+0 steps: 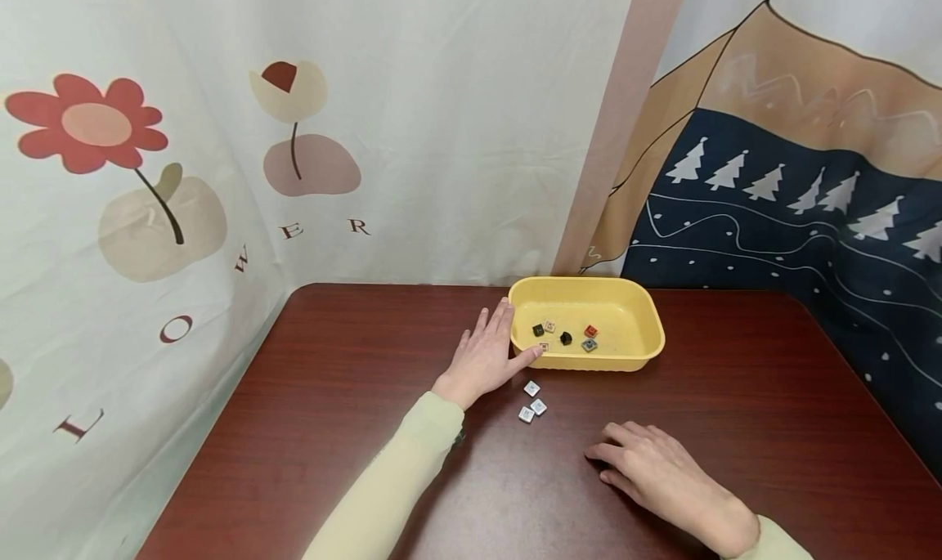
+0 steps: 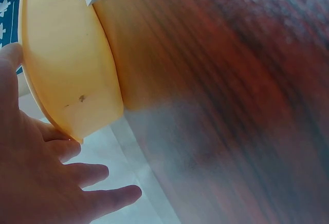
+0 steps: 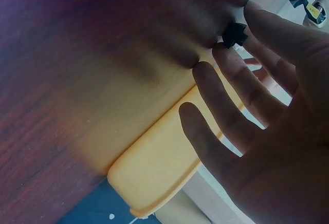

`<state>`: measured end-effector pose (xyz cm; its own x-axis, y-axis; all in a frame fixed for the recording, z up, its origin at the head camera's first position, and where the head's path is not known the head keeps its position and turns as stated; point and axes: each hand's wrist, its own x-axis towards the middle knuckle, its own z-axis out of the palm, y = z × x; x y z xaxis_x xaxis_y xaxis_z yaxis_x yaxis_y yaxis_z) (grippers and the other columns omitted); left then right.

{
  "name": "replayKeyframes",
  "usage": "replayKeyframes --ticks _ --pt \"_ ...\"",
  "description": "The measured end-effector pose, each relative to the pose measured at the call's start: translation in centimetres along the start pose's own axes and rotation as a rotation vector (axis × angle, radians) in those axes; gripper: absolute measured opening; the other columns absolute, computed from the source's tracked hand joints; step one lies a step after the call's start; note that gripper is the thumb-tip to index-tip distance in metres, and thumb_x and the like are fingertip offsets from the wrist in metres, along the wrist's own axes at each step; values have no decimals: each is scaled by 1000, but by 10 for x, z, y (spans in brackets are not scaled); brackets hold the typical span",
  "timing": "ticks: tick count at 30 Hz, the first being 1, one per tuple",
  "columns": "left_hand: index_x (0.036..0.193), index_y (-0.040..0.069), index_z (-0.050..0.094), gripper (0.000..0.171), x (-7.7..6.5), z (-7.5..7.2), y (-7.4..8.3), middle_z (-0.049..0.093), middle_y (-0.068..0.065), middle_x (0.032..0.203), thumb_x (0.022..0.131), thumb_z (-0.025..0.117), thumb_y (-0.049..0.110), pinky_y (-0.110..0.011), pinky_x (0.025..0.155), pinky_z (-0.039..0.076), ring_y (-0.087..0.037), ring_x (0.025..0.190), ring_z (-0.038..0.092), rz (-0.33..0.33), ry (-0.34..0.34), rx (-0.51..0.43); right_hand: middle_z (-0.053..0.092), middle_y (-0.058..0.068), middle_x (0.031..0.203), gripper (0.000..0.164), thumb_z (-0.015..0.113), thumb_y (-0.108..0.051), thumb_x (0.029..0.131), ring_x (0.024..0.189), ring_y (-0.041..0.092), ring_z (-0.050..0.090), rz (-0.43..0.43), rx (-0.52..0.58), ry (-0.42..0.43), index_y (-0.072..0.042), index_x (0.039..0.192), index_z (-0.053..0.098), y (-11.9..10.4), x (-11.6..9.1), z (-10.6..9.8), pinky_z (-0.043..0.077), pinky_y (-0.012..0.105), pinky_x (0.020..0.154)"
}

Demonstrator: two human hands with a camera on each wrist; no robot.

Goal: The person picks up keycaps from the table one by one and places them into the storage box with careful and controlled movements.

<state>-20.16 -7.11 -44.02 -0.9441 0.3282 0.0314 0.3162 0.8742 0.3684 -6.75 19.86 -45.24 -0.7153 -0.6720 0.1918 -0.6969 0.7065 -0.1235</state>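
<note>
My left hand [image 1: 486, 356] lies against the left end of a yellow tray [image 1: 640, 323], its fingers spread straight along the side and the thumb on the front rim. Several small square keycaps lie inside the tray: black, pale, a red keycap [image 1: 591, 331] and a grey keycap [image 1: 589, 345]. Three white keycaps [image 1: 539, 407] sit on the table in front of it. My right hand [image 1: 655, 470] is low over the table to the right, fingers loosely bent. In the right wrist view a small black piece [image 3: 235, 35] shows beside the index fingertip; whether they touch is unclear.
The dark red-brown table [image 1: 736, 380] reaches back to a curtain [image 1: 441, 135] with flower prints. A dark blue cloth [image 1: 736, 225] with tree prints hangs at the back right. The tray stands near the table's back edge.
</note>
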Motion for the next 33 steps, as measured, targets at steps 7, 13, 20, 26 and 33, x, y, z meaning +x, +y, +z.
replayKeyframes --ticks 7,13,20,26,33 --pt "166 7 18 99 -1 -1 0 15 -6 173 98 50 71 -67 115 30 -40 156 20 -3 -1 -4 56 -13 91 22 87 -20 82 81 10 58 -24 -21 45 -24 101 77 1 0 3 52 34 66" --pt "166 7 18 99 0 -1 0 15 -6 173 98 49 71 -67 115 31 -40 156 21 0 2 0 56 -12 89 22 90 -20 78 77 11 58 -66 -56 122 -24 95 76 2 -1 6 50 34 64" --pt "166 7 18 99 0 -1 0 14 -6 173 98 48 73 -66 115 30 -40 156 20 -4 -4 7 57 -12 88 21 90 -19 77 76 10 58 -70 -66 144 -24 92 75 1 -1 6 49 33 63" --pt "166 8 18 99 0 -1 0 15 -5 173 98 49 72 -66 115 30 -39 156 20 -8 -4 -2 56 -12 86 22 91 -19 76 75 9 59 -74 -68 161 -24 91 75 1 -1 6 48 33 63" --pt "166 8 18 98 -1 -1 0 14 -5 173 98 52 70 -67 115 29 -40 156 19 -7 -2 -14 55 -13 85 23 91 -19 76 74 9 59 -70 -61 168 -25 91 75 2 -1 5 48 32 63"
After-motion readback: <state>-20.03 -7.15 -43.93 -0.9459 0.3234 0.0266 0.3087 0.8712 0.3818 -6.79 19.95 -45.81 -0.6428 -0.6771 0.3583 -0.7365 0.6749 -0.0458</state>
